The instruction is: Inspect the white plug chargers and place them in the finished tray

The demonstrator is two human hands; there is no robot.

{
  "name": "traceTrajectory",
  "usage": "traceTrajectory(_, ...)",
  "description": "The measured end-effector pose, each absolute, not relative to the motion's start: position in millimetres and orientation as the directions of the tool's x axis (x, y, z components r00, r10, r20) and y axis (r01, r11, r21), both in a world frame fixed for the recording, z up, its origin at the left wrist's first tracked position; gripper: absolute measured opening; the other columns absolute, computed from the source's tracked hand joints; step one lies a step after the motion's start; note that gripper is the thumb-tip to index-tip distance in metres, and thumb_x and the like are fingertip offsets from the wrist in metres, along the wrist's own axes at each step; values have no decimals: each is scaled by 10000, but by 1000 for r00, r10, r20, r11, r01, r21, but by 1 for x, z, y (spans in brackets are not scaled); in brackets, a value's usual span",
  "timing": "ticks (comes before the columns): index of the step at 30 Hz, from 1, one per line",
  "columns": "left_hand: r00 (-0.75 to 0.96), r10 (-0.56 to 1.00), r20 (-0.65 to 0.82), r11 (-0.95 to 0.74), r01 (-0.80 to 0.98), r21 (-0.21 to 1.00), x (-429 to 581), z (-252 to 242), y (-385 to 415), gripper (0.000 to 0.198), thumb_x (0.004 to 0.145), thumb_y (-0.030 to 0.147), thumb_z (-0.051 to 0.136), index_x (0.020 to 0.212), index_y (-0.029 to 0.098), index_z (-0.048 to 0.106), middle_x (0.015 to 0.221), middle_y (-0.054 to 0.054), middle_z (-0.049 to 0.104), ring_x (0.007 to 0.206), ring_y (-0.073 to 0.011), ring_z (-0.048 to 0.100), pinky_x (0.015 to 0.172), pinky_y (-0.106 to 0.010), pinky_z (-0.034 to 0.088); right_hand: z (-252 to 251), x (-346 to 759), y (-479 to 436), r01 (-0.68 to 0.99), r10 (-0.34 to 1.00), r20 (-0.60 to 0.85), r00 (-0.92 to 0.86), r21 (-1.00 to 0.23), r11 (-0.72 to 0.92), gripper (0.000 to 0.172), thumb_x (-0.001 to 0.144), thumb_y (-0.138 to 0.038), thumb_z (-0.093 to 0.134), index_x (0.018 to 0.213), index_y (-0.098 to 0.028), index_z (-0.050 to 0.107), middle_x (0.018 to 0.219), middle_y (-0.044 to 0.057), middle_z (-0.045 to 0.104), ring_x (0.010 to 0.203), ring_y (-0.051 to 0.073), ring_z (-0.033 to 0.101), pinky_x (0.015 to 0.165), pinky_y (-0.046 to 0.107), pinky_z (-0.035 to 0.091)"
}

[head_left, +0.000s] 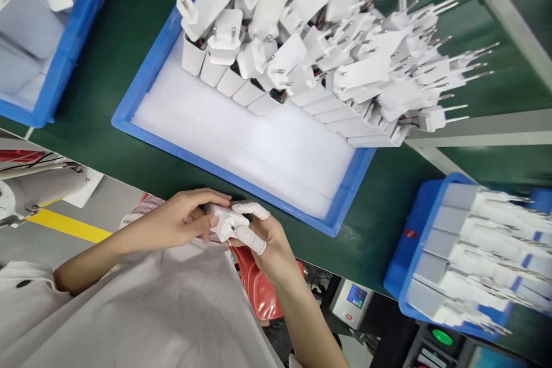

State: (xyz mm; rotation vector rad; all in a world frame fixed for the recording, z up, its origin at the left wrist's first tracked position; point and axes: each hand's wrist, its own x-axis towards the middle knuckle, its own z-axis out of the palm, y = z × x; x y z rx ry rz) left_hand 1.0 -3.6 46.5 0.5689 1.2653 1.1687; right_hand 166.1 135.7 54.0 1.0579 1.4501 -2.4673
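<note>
A white plug adapter (226, 222) with metal pins is held between my two hands, just over the near edge of the bench. My left hand (185, 221) closes on its left side, thumb and fingers pressed to the casing. White finger cots cover the thumb and a finger of my right hand (269, 238), which pinches the adapter from the right. Beyond my hands lies a blue tray (224, 171) with a white liner. Many similar white adapters (287, 60), pins sticking out, fill its far part; open casings with wires inside show among them.
Another blue tray (47, 106) with white casings stands at the left. At the right is a blue bin (399, 264) of white plug parts. Below the green bench (164, 169) are a red stool (259, 287) and a device with a small screen (351, 302).
</note>
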Motion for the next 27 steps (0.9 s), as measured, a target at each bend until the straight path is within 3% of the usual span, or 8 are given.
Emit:
traceTrajectory(6,-186,907,-378,298,-349,888,8,46,-5,304,965,333,540,1201,200,677,1350,-128,602,960,-228,721,708,-267,624,62,164,126,415,350,-608,-712,-767,-490,316,841,-452,724,1041,-269,561,907,12,679,683,180,708,659,359,645)
traceTrajectory(9,-260,906,-335,252,-304,919,14,45,-6,333,976,377,535,1196,172,679,1318,-133,625,960,-213,719,732,-256,623,61,162,123,388,387,-575,-721,-797,-462,314,853,-448,708,1048,-273,536,972,27,668,654,166,686,620,339,626)
traceTrajectory(12,-287,900,-329,246,-290,925,18,45,-7,338,977,403,536,1183,179,683,1322,-118,626,804,-151,719,690,-236,616,52,163,115,307,480,-438,-760,-893,-329,271,870,-448,673,1012,-261,539,1054,44,629,741,174,680,612,318,599)
traceTrajectory(16,-347,882,-318,253,-220,942,26,49,-7,325,991,396,494,1161,182,670,1216,-86,673,674,-118,682,661,-241,591,29,169,97,168,630,-95,-771,-984,58,185,973,-370,495,1119,-257,504,1104,70,604,984,213,658,778,366,584)
traceTrajectory(21,-432,848,-307,310,-65,948,35,55,-4,348,999,321,385,1178,168,641,903,-25,690,617,-128,635,650,-253,532,15,175,99,113,600,218,-770,-879,464,287,991,-245,455,1277,-264,458,1201,96,618,988,203,653,768,355,578)
traceTrajectory(24,-521,811,-267,372,107,922,35,55,-4,375,990,339,379,1188,151,634,934,-43,692,606,-128,591,682,-269,503,19,171,112,66,493,431,-756,-699,712,322,939,-207,560,1255,-259,527,1240,108,625,1150,254,595,920,427,554)
traceTrajectory(27,-599,784,-164,380,252,890,34,51,-10,404,988,421,399,1196,161,626,1018,-69,688,671,-149,586,725,-284,492,23,164,115,-4,365,435,-823,-648,762,377,926,-208,598,1296,-220,528,1214,126,648,1179,247,595,1022,422,524)
